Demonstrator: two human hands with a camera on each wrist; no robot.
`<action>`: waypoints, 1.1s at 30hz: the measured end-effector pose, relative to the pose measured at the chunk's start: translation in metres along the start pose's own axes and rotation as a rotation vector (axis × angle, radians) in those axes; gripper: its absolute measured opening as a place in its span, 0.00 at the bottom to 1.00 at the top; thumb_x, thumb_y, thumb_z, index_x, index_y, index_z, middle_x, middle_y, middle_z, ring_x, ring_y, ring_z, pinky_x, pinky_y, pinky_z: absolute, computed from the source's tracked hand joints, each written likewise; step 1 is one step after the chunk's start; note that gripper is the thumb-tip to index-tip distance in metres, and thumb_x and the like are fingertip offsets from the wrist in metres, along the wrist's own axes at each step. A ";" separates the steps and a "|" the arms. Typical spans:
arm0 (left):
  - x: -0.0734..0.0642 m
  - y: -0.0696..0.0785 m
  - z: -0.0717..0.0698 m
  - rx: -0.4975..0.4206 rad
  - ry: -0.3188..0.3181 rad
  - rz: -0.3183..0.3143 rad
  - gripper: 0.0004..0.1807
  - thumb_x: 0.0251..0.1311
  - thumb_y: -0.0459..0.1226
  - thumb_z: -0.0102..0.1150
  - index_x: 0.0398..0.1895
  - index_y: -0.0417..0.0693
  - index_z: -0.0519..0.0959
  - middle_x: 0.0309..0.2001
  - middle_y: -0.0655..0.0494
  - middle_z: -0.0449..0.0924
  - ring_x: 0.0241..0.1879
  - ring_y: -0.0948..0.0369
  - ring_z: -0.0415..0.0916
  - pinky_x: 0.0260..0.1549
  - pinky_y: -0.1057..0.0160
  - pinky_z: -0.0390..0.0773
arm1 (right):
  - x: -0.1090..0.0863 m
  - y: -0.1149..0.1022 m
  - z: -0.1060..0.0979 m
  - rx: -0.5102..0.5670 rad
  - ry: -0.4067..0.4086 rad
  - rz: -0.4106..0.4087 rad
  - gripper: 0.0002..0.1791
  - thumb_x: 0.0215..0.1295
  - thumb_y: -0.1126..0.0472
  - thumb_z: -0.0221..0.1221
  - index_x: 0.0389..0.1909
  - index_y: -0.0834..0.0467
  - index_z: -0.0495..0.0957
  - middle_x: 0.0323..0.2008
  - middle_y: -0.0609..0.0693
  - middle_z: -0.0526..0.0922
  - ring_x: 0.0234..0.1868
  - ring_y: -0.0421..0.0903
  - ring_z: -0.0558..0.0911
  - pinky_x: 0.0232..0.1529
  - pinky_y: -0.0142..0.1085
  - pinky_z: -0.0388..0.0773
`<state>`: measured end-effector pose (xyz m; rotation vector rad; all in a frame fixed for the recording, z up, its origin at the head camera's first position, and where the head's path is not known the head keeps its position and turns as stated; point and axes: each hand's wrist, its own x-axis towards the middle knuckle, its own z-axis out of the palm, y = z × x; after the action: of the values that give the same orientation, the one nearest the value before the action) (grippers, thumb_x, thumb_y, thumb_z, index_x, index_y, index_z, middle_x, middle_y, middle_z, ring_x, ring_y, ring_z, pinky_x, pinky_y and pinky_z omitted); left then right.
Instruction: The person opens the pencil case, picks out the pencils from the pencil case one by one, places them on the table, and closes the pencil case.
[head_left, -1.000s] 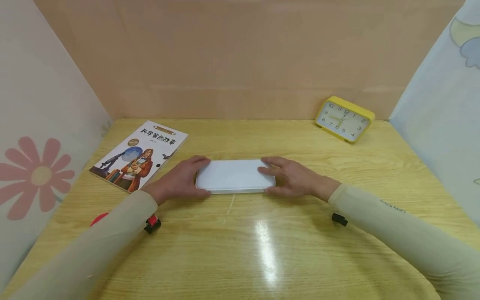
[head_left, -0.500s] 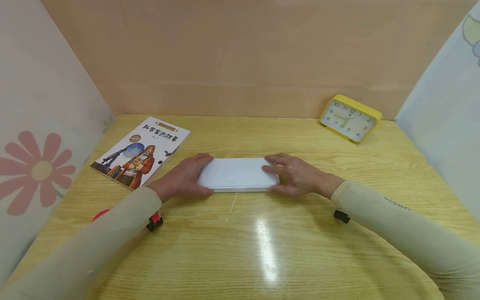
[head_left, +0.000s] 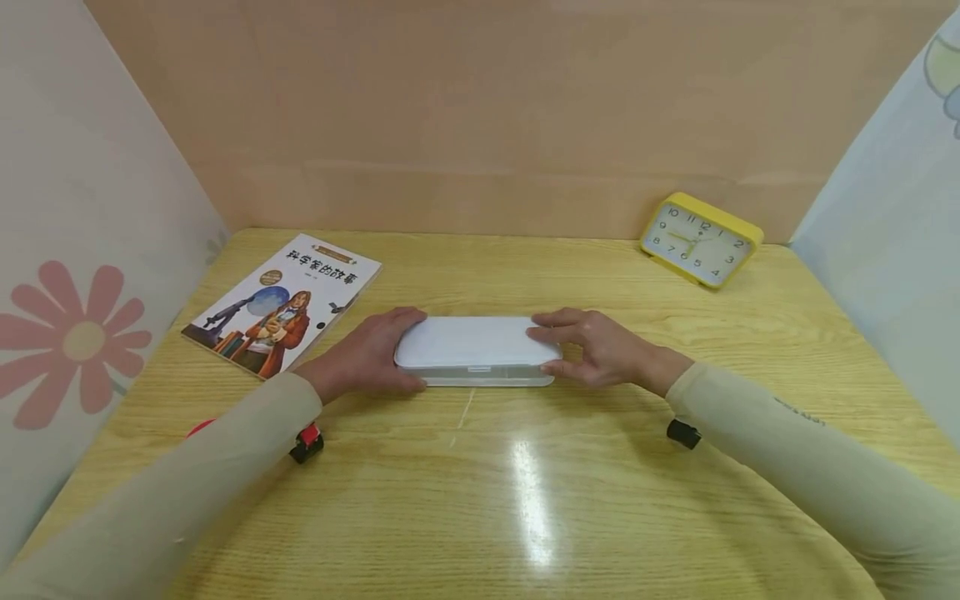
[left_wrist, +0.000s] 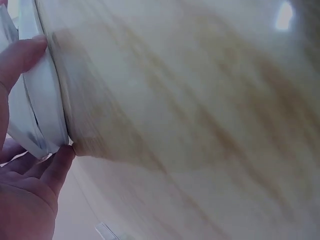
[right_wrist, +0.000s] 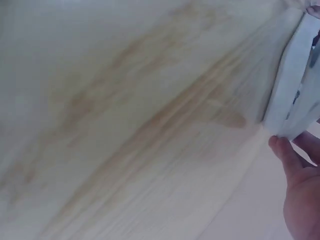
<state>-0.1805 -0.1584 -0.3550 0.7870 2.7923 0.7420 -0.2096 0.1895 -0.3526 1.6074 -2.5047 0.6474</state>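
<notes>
A long white pencil case (head_left: 472, 340) lies on the wooden table in the middle of the head view. Its lid is raised along the front, with a small clasp (head_left: 479, 368) at the lid's edge and a gap above the base. My left hand (head_left: 371, 354) grips the left end, thumb at the front and fingers round the back. At the other end my right hand (head_left: 600, 346) holds the lid between thumb and fingers. The left wrist view shows the case's white side wall (left_wrist: 47, 95). Dark bits show in the gap of the case (right_wrist: 290, 95) in the right wrist view.
A children's book (head_left: 285, 304) lies at the back left of the table (head_left: 480, 517). At the back right stands a yellow alarm clock (head_left: 701, 240). Something red (head_left: 201, 427) is partly hidden behind the left sleeve. Walls rise at the back and both sides.
The pencil case's lid has come up at the front, where it was closed before. My right thumb has risen with it, while my left hand keeps its place at the left end.
</notes>
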 end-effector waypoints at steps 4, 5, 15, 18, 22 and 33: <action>0.000 -0.002 -0.001 -0.023 0.025 0.009 0.53 0.36 0.49 0.79 0.66 0.37 0.64 0.63 0.42 0.66 0.60 0.47 0.65 0.59 0.50 0.64 | -0.001 0.001 0.001 0.077 0.041 0.006 0.25 0.58 0.55 0.64 0.53 0.65 0.79 0.54 0.64 0.76 0.54 0.58 0.76 0.50 0.52 0.74; 0.000 -0.003 -0.001 -0.030 0.032 0.011 0.54 0.35 0.49 0.80 0.66 0.36 0.65 0.63 0.42 0.66 0.60 0.47 0.65 0.58 0.50 0.64 | -0.001 0.001 0.001 0.107 0.056 0.007 0.24 0.58 0.55 0.65 0.52 0.65 0.79 0.54 0.64 0.76 0.54 0.59 0.77 0.50 0.52 0.74; 0.000 -0.004 -0.002 -0.183 0.038 -0.063 0.54 0.34 0.42 0.80 0.67 0.34 0.63 0.65 0.40 0.64 0.60 0.45 0.66 0.56 0.50 0.67 | 0.001 0.002 -0.001 0.272 0.143 0.044 0.18 0.55 0.65 0.67 0.48 0.66 0.81 0.50 0.63 0.79 0.49 0.56 0.80 0.47 0.50 0.76; 0.000 -0.004 -0.004 -0.158 0.027 -0.061 0.54 0.36 0.42 0.79 0.68 0.33 0.61 0.63 0.39 0.66 0.61 0.45 0.65 0.58 0.49 0.65 | 0.002 0.002 -0.003 0.317 0.153 0.038 0.17 0.57 0.66 0.65 0.48 0.67 0.81 0.49 0.62 0.79 0.49 0.55 0.80 0.46 0.46 0.77; 0.000 -0.001 -0.006 -0.105 0.001 -0.096 0.60 0.36 0.46 0.79 0.70 0.32 0.54 0.65 0.36 0.62 0.64 0.44 0.60 0.62 0.48 0.58 | 0.004 0.004 -0.003 0.411 0.175 0.111 0.15 0.62 0.68 0.61 0.49 0.70 0.80 0.47 0.60 0.81 0.46 0.50 0.81 0.44 0.35 0.78; -0.001 -0.001 -0.006 -0.109 0.048 -0.146 0.76 0.30 0.49 0.81 0.74 0.37 0.34 0.70 0.35 0.51 0.67 0.40 0.51 0.63 0.45 0.53 | 0.019 0.011 -0.011 0.531 0.226 0.461 0.17 0.73 0.64 0.48 0.48 0.74 0.78 0.42 0.66 0.82 0.40 0.57 0.83 0.40 0.42 0.80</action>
<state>-0.1815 -0.1618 -0.3501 0.5472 2.7863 0.8886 -0.2294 0.1821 -0.3405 0.9588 -2.6749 1.5569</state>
